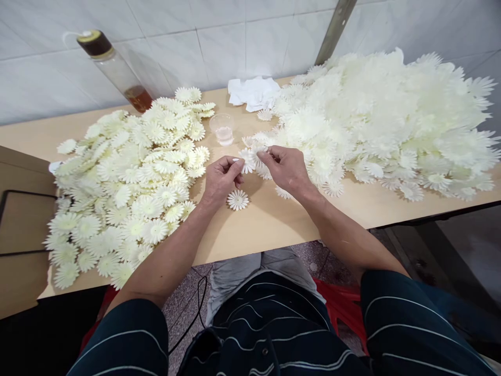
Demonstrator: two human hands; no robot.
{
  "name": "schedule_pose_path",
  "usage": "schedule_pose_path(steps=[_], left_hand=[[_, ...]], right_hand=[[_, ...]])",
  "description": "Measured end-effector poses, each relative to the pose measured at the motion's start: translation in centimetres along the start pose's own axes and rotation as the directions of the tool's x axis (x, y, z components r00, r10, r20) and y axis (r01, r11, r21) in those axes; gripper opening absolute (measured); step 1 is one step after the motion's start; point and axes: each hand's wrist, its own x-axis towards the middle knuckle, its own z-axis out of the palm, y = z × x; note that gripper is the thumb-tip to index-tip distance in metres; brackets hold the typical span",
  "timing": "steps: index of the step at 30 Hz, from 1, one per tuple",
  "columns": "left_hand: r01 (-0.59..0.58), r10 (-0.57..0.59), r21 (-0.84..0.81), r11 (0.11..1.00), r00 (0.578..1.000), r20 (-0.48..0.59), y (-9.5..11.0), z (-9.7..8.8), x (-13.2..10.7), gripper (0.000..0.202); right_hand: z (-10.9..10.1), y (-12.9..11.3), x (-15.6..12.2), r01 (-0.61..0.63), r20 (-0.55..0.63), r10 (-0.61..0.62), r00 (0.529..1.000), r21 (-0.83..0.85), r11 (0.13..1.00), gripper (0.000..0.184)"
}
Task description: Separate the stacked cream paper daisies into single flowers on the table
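Between thumb and fingers my left hand (222, 179) pinches the edge of a white artificial flower (247, 161) with narrow petals. My right hand (287, 166) is closed too, its thumb and forefinger on a pale flower petal piece (260, 151) just right of the first. Whether these two pieces touch I cannot tell. A single flower (238, 199) lies flat on the table below my left hand. Behind my hands stands a small clear plastic cup (223, 129) with some clear content.
Left is a heap of layered cream flowers (133, 183); right, a taller heap of petal pieces (376, 115). A bottle (117, 68) with brown liquid leans in view by the tiled wall. Crumpled white tissue (254, 93) lies at the back. A cardboard box (23, 219) borders the left.
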Motion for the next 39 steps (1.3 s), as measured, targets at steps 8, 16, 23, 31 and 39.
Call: schedule_pose_path(steps=[8,16,23,31,39], left_hand=[[0.049,-0.051,-0.038,0.998,0.998,-0.039,0.0,-0.2,0.4,0.049],[0.110,-0.111,-0.049,0.993,0.994,-0.011,-0.1,-0.4,0.4,0.054],[0.117,-0.119,-0.048,0.992,0.993,-0.029,0.3,0.0,0.4,0.037],[0.235,-0.233,-0.009,0.972,0.969,0.087,0.7,-0.3,0.0,0.036],[0.242,-0.240,0.001,0.970,0.962,0.133,0.3,-0.1,0.0,0.068]], right_hand=[[-0.8,-0.7,0.1,-0.130,0.006,0.131,0.991,0.184,0.974,0.039],[-0.8,-1.2,-0.2,-0.104,0.071,0.094,0.993,0.151,0.983,0.077],[-0.1,-1.6,-0.5,-0.144,0.083,0.131,0.988,0.169,0.975,0.085],[0.1,-1.1,-0.3,-0.083,0.054,0.078,0.996,0.118,0.990,0.076],[0.4,-1.1,-0.2,-0.051,0.029,0.050,0.998,0.024,0.998,0.071]])
